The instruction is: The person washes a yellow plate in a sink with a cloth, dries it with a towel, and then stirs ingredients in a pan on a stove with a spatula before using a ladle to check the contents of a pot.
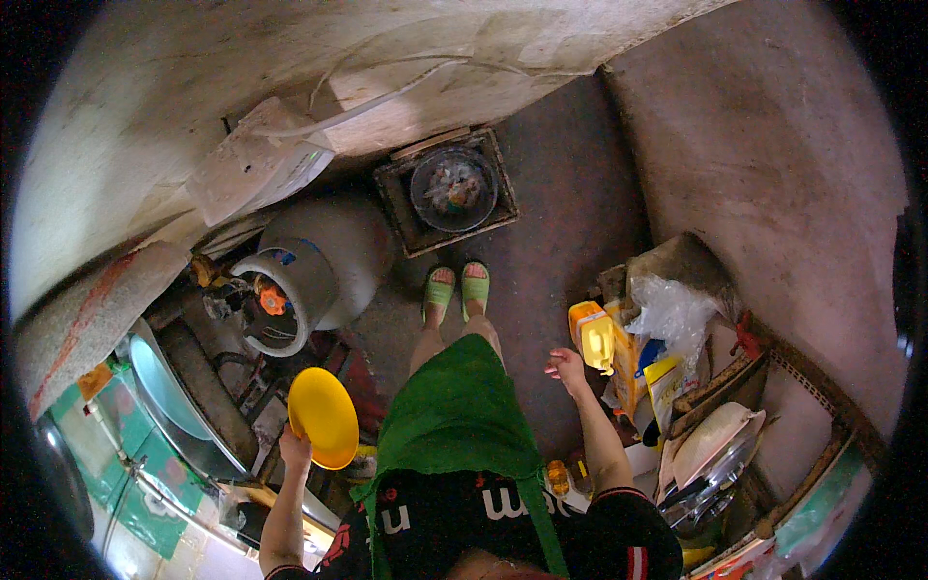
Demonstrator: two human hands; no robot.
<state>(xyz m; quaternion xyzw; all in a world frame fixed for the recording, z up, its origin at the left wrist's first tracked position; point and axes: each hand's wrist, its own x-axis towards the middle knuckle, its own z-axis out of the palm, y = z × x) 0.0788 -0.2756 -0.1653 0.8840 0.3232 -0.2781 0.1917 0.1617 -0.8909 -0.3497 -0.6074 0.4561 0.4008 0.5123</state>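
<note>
A round yellow plastic dish (324,418), perhaps a shallow basin, is tilted on edge at my left side. My left hand (295,446) grips its lower rim; the thumb and fingers are partly hidden. My right hand (568,364) is held out over the floor with nothing in it, its fingers loosely bent and apart. Just beyond that hand stands a yellow plastic jug (599,341) with an orange part, and a gap shows between them. Below me hang a green apron (460,413) and my feet in light green slippers (438,290).
A grey gas cylinder (348,254) with an orange valve knob (272,299) stands ahead on the left. Against the wall, a clear waste bowl (454,190) rests in a box frame (507,185). A light-blue basin (163,380) lies left; cluttered shelving (805,391) with dishes stands right.
</note>
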